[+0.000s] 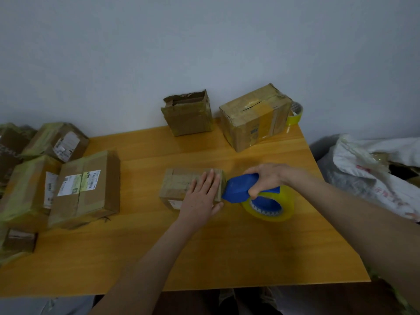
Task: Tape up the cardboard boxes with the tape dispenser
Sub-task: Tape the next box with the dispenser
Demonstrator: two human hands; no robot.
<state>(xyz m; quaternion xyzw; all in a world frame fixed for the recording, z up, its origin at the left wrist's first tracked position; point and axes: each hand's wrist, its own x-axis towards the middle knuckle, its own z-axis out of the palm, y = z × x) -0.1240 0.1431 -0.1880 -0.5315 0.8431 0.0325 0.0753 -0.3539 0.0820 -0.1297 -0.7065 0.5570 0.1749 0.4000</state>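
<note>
The left hand lies flat, fingers straight, on the small box. The right hand grips the tape dispenser, touching the box's right end.

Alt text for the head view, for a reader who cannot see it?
A person's left hand presses flat on a small cardboard box while the right hand grips a blue tape dispenser at the box's right end. On the wooden table lie other boxes.

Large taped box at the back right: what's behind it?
A roll of yellow tape pokes out behind the right end of the large taped box. The box covers the rest of the roll and anything else back there.
</note>
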